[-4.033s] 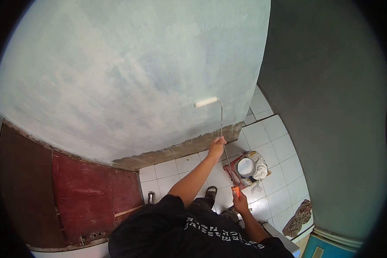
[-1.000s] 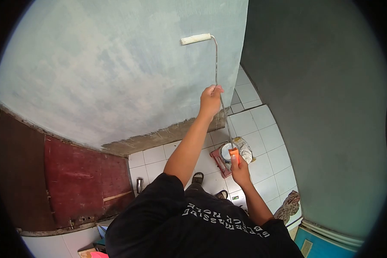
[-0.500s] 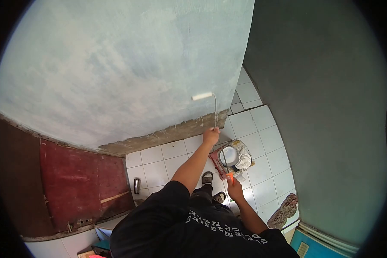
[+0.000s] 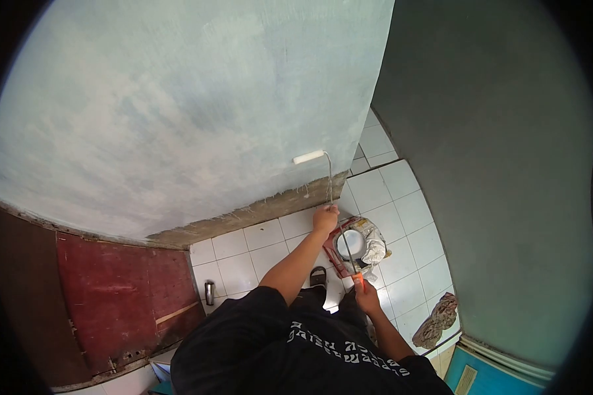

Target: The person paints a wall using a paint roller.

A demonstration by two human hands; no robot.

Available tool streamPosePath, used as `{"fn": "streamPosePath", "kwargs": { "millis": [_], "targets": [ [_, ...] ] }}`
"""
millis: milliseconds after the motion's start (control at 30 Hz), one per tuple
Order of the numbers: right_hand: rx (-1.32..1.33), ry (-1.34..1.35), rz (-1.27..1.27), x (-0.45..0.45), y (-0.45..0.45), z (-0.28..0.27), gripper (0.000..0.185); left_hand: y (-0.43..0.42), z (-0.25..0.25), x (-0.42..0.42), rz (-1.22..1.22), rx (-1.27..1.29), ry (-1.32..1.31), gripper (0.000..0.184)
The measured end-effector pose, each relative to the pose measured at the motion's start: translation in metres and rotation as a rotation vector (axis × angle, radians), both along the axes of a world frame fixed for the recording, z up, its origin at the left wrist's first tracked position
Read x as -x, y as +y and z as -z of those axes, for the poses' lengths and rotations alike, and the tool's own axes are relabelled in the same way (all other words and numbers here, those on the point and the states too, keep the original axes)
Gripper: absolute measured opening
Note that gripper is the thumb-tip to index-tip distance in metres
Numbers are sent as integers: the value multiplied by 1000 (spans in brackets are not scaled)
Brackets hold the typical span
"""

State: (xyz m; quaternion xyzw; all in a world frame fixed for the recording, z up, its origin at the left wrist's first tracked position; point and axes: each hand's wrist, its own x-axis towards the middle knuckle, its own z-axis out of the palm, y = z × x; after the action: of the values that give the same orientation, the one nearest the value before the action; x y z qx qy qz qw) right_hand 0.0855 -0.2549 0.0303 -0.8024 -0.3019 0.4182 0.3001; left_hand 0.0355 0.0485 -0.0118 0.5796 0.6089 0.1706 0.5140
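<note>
A paint roller [image 4: 309, 157] with a white sleeve lies against the pale, patchy wall [image 4: 197, 112], a little above its bare lower strip. My left hand [image 4: 325, 218] is closed around the roller's thin metal rod. Lower and closer to my body, my right hand [image 4: 366, 297] grips its orange handle [image 4: 358, 283]. Beneath the rod stands a round white paint container [image 4: 351, 244] in a reddish holder on the floor, with a crumpled whitish cloth or bag [image 4: 374, 249] beside it.
White floor tiles [image 4: 407, 214] run between the painted wall and a dark grey-green wall [image 4: 494, 164]. A metal tumbler [image 4: 209, 293] stands near a red panel [image 4: 112, 289] at left. A bunched brown cloth [image 4: 435, 322] lies at right, by a blue surface [image 4: 484, 372].
The roller sleeve has slid slightly down the wall. Both hands have come down a little with the rod and handle, keeping their grip. One foot is now mostly hidden by my body.
</note>
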Motion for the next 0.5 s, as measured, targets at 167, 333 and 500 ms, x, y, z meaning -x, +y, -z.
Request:
{"fn": "streamPosePath", "kwargs": {
  "millis": [167, 333, 500],
  "targets": [
    [-167, 193, 55, -11, -3, -42, 41, -2, -123, -2, 10, -15, -401, 38],
    [-374, 197, 57, -11, 29, -129, 39, 15, -253, -6, 36, -413, -451, 30],
    [-366, 227, 62, -12, 45, -139, 38, 26, -267, -4, 96, -512, -481, 32]
  ]
}}
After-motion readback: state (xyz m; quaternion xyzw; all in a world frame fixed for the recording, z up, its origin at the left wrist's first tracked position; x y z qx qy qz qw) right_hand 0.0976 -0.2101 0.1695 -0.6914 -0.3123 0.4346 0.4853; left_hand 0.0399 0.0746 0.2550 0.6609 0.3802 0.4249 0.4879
